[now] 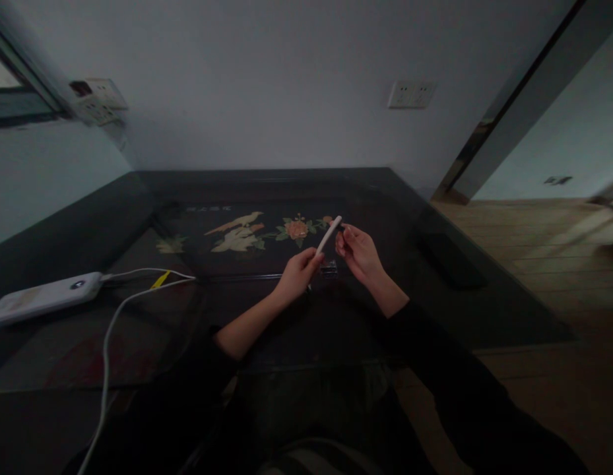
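At the far left we see a white power bank (41, 298) lying flat on the dark glass-topped table (138, 356), close to the table's left edge. White cables (119, 310) run from it, one curling toward the near edge. Between the power bank and our hands the glossy tabletop lies open. Under the glass, toward the far side, a painted bird-and-flower panel (251, 234) shows.

Near the middle, our left hand (297, 274) is closed around the lower end of a slim white stick (328, 235), smooth and rounded, tilting up to the right above the table. Just right of it, our right hand (358, 254) pinches something small and dark at the stick's upper tip, fingers together; what it is we cannot tell.

Further right a dark flat object (452, 260) lies near the table's right edge, beyond which wooden flooring (548, 244) begins.
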### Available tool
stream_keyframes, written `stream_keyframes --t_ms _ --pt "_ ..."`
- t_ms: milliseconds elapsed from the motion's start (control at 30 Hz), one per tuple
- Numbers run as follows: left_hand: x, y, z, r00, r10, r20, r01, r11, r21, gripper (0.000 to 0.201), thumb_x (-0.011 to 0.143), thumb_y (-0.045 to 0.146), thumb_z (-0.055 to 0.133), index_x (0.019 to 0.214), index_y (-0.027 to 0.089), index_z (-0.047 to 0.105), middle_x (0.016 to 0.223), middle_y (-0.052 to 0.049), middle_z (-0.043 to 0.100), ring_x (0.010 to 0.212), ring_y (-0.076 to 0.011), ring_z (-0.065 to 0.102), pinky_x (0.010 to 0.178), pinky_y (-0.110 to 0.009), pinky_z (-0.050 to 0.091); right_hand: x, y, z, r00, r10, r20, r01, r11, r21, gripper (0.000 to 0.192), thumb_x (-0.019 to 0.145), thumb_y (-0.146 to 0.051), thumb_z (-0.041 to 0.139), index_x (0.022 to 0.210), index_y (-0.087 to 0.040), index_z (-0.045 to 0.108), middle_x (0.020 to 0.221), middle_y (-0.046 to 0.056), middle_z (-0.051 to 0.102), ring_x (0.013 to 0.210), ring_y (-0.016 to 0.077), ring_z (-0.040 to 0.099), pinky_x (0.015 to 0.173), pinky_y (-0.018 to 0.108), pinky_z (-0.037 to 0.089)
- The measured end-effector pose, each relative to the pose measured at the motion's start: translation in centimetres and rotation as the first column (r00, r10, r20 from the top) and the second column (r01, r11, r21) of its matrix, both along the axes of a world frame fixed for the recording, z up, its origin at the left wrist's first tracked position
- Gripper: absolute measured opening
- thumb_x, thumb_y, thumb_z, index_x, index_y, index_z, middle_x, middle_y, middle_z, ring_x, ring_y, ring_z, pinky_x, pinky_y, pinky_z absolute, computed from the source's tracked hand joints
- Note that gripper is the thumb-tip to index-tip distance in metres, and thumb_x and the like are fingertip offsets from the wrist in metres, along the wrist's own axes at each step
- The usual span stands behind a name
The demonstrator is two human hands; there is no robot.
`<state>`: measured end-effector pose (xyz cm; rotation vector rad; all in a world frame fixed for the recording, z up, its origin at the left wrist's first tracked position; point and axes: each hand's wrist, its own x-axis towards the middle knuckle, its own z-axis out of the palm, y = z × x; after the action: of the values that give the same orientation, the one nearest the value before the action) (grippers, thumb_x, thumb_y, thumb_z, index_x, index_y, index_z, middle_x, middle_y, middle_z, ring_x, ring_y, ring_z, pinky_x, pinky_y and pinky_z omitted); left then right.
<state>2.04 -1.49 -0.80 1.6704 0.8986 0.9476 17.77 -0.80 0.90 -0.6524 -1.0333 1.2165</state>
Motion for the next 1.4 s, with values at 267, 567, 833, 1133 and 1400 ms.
stream_keyframes --t_ms 267,567,833,1133,1400 --pt "-0.3 0.5 -0.3 0.995 0.079 -0.058 -0.075 0.995 0.06 0.029 0.086 0.041 0.045 0.07 0.017 0.046 0.055 0.006 0.04 0.049 -0.0069 0.035 0.047 -0.019 0.026 0.0 0.1 -0.1 1.0 -0.008 -0.01 0.008 1.0 -0.026 0.036 0.064 -0.046 0.076 0.086 -0.019 0.066 0.055 -0.006 0.048 0.047 0.0058 0.038 0.044 0.022 0.028" --pt "0.1 -0.7 0.1 0.998 -0.057 -0.029 0.057 0.998 0.004 0.031 0.087 0.045 0.044 0.074 0.017 0.046 0.055 0.007 0.038 0.047 -0.0062 0.033 0.045 -0.019 0.025 0.0 0.0 0.1 0.998 -0.049 0.04 0.05 0.999 -0.022 0.038 0.067 -0.049 0.073 0.09 -0.018 0.07 0.057 -0.005 0.045 0.049 0.0062 0.036 0.044 0.023 0.03" --pt "0.0 -0.1 0.3 1.0 -0.006 -0.03 0.007 1.0 0.01 0.031 0.085 0.044 0.045 0.073 0.016 0.049 0.055 0.006 0.038 0.048 -0.0065 0.034 0.045 -0.019 0.025 0.0 -0.1 0.1 1.0 -0.008 0.027 0.008 1.0 0.0 0.035 0.069 -0.048 0.072 0.086 -0.018 0.068 0.057 -0.005 0.046 0.048 0.0054 0.037 0.044 0.022 0.029" --pt "-0.3 0.3 -0.1 0.997 0.053 -0.056 -0.05 0.998 0.042 0.031 0.086 0.044 0.045 0.072 0.016 0.048 0.054 0.006 0.038 0.048 -0.0069 0.034 0.047 -0.019 0.025 0.0 -0.1 0.1 1.0 -0.02 0.017 0.02 1.0 -0.019 0.038 0.065 -0.048 0.075 0.085 -0.018 0.065 0.056 -0.006 0.047 0.047 0.0058 0.037 0.044 0.022 0.029" --pt "0.1 -0.7 0.3 0.996 -0.043 -0.072 0.047 0.997 0.057 0.029 0.087 0.041 0.044 0.071 0.017 0.045 0.055 0.006 0.038 0.05 -0.0071 0.035 0.048 -0.019 0.027 0.0 -0.1 -0.1 0.999 -0.015 0.034 0.015 1.0 0.0 0.037 0.073 -0.048 0.069 0.094 -0.018 0.069 0.058 -0.005 0.046 0.049 0.0064 0.037 0.045 0.023 0.029"
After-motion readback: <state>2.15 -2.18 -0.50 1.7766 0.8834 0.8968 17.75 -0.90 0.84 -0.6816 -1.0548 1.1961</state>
